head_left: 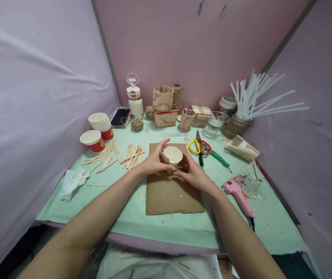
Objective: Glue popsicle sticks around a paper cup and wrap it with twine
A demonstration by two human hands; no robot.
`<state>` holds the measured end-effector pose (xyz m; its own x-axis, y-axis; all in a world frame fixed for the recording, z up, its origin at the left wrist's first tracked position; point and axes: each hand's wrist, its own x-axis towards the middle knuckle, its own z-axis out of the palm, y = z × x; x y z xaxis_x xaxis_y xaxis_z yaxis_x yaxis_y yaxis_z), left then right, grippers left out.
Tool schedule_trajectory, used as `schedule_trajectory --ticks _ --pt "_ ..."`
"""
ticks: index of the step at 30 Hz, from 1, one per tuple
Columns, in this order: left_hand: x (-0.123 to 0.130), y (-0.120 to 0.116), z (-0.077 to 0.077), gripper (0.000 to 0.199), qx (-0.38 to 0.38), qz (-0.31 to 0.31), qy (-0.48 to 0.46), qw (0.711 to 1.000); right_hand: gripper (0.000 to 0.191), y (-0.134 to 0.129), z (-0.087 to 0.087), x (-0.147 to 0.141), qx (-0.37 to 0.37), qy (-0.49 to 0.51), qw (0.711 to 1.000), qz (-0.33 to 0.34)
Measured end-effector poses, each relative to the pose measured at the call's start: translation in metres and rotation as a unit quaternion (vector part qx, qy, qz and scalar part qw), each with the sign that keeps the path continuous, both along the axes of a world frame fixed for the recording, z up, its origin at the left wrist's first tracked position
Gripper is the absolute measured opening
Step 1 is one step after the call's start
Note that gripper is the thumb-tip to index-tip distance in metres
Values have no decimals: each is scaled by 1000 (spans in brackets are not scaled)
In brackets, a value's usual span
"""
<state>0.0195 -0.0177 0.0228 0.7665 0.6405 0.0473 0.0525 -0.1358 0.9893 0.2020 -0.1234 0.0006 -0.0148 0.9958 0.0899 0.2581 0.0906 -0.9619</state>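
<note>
A small paper cup [173, 155] with a pale inside is between my two hands, above the far part of a brown cardboard sheet [174, 197]. My left hand [158, 159] curves round its left side, with the index finger stretched along the far rim and the thumb at the front. From the right, my right hand [192, 172] grips the cup, its thumb low at the front near the other thumb. Most of the cup's outer wall is hidden by my fingers. Wooden craft sticks [134, 157] lie left of my left hand.
Scissors [200, 147] and green-handled pliers [220, 159] lie right of the cardboard. Nearer on the right is a pink glue gun [240, 195]. Stacked paper cups [100, 123] stand at left. A clear bowl of water [214, 126] and a jar of white glue sticks [236, 126] stand behind.
</note>
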Motion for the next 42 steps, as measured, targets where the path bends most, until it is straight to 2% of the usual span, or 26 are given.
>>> schedule_trajectory --ticks 3,6,12,18,24,33,36,39,42 --pt "2 -4 -12 128 12 12 5 1000 71 -1 -1 -1 -5 -13 1000 -12" --pt "3 -7 -17 127 25 16 -1 1000 67 -1 -1 -1 -6 -27 999 -19" --pt "6 -11 -14 121 66 43 29 996 61 -1 -6 1 0 -34 999 -14" --pt "7 -14 -20 118 54 44 18 997 65 -2 -13 4 -4 -19 1000 -7" --pt "7 -16 -22 112 42 43 3 998 67 -3 -8 4 -20 11 1000 -7" --pt "11 -21 -21 102 67 60 -9 996 69 -3 -4 4 -25 23 999 -13" --pt "12 -22 -19 106 45 49 -11 998 68 -4 -4 6 -8 4 999 -33" --pt "11 -20 -19 111 22 29 -13 999 64 -7 -1 8 46 -50 995 -72" --pt "9 -18 -20 114 20 13 -11 1000 45 -10 4 8 128 -145 977 -94"
